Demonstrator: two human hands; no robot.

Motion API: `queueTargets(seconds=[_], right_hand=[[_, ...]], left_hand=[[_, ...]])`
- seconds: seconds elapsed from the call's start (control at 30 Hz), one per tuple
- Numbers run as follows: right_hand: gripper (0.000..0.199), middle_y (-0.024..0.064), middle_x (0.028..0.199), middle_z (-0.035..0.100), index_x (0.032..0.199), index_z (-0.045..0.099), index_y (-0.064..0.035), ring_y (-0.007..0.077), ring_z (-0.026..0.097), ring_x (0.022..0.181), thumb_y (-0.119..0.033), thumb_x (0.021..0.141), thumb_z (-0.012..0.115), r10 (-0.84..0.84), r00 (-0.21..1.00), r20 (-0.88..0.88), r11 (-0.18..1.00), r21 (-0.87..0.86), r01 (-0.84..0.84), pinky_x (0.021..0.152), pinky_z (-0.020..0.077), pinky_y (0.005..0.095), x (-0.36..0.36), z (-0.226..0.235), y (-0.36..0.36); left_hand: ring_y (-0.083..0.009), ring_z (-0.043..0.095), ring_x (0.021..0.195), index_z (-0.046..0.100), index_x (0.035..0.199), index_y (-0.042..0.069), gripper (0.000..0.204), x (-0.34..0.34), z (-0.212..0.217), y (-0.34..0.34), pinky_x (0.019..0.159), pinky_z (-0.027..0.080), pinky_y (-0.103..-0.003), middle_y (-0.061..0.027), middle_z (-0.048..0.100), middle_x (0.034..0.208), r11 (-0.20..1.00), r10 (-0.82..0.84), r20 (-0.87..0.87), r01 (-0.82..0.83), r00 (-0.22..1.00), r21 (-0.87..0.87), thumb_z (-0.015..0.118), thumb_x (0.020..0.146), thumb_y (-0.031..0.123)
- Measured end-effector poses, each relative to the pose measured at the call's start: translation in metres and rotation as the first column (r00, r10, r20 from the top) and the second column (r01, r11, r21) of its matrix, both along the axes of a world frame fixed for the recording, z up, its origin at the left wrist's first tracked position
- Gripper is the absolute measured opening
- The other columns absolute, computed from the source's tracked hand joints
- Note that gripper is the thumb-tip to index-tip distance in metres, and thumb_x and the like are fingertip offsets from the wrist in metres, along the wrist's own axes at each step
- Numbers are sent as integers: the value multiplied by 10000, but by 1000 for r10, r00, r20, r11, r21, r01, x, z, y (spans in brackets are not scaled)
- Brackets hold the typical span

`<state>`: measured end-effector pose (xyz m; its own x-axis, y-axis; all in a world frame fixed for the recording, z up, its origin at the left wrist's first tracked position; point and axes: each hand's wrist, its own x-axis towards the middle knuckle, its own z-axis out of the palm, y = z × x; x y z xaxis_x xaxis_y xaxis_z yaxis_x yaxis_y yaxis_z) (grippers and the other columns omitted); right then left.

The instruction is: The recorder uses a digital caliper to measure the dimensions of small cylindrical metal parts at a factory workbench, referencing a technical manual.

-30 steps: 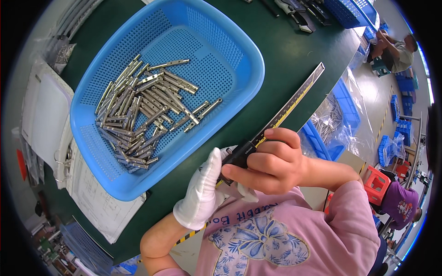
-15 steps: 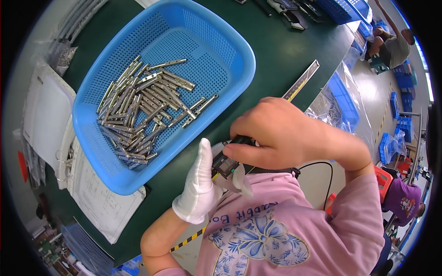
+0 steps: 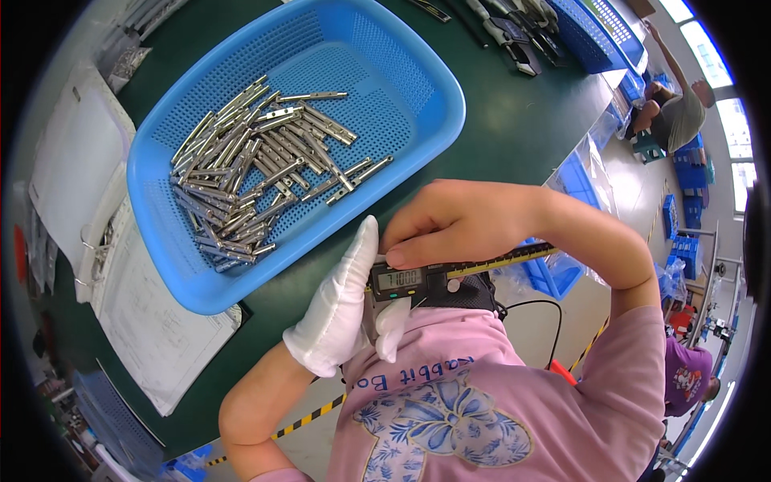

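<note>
A digital caliper [image 3: 434, 284] with a lit display lies sideways close to my body, its scaled beam reaching right. My left hand [image 3: 331, 312], in a white glove, is closed round the display end, thumb upright and fingers underneath. Bare and curled, my right hand [image 3: 454, 227] presses its thumb and fingertips on the caliper's upper edge beside the display. Whether a small part sits between the jaws is hidden by the hands. Beyond them, a blue perforated plastic basket [image 3: 451, 132] holds a heap of slim silvery metal pins with holes [image 3: 241, 173].
Printed drawing sheets [image 3: 165, 341] and a ring binder [image 3: 80, 185] lie left of the basket on the green table [image 3: 514, 132]. More calipers [image 3: 514, 40] and a second blue basket [image 3: 590, 40] are at the far right. Another person [image 3: 683, 112] sits beyond.
The caliper has turned so its display faces up and its beam points right, lower than before. My right hand has rotated with it and stays on its upper edge. The left hand still grips it.
</note>
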<state>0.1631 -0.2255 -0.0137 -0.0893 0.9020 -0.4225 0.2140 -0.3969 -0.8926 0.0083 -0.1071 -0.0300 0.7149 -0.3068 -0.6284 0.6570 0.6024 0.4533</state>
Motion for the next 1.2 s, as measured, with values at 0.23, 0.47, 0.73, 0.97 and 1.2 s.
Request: queueTargets(seconds=[0.23, 0.47, 0.73, 0.97, 1.2], right_hand=[[213, 1, 671, 590, 917, 655, 15, 54, 505, 585, -180, 858, 592, -120, 986, -117, 948, -307, 79, 508, 423, 236, -3, 7, 1], [267, 25, 592, 577, 719, 657, 9, 89, 548, 504, -240, 791, 596, -151, 976, -155, 960, -258, 108, 469, 440, 229, -3, 0, 3], [274, 30, 592, 592, 724, 667, 23, 90, 564, 518, -241, 779, 619, -93, 990, -108, 981, -178, 73, 480, 445, 231, -1, -3, 4], [293, 36, 596, 595, 721, 666, 35, 92, 567, 530, -250, 778, 624, -82, 992, -100, 985, -162, 65, 501, 457, 238, -1, -2, 5], [290, 46, 587, 590, 697, 654, 47, 104, 568, 535, -235, 760, 634, -94, 993, -75, 983, -162, 81, 508, 458, 247, -4, -4, 5]], left_hand=[[-122, 466, 380, 561, 894, 28, 650, 2, -6, 9, 381, 429, -231, -45, 507, 532, 979, -73, -21, 68, 997, -191, 314, 888, 628], [-102, 385, 339, 559, 1052, 34, 636, 9, 5, 4, 327, 321, -219, -21, 483, 514, 995, -44, -70, 38, 997, -91, 270, 922, 585], [-36, 533, 583, 580, 1073, 68, 536, 5, -10, 9, 445, 391, -158, -20, 622, 857, 991, -104, -92, 95, 990, -97, 386, 915, 542], [-38, 565, 677, 578, 1084, 67, 534, 4, -13, 10, 515, 423, -142, -16, 620, 900, 991, -100, -125, 88, 987, -96, 420, 902, 543], [-82, 481, 476, 551, 1013, 17, 627, 4, -14, 9, 404, 403, -191, -25, 521, 665, 986, -124, -17, 122, 992, -115, 358, 888, 601]])
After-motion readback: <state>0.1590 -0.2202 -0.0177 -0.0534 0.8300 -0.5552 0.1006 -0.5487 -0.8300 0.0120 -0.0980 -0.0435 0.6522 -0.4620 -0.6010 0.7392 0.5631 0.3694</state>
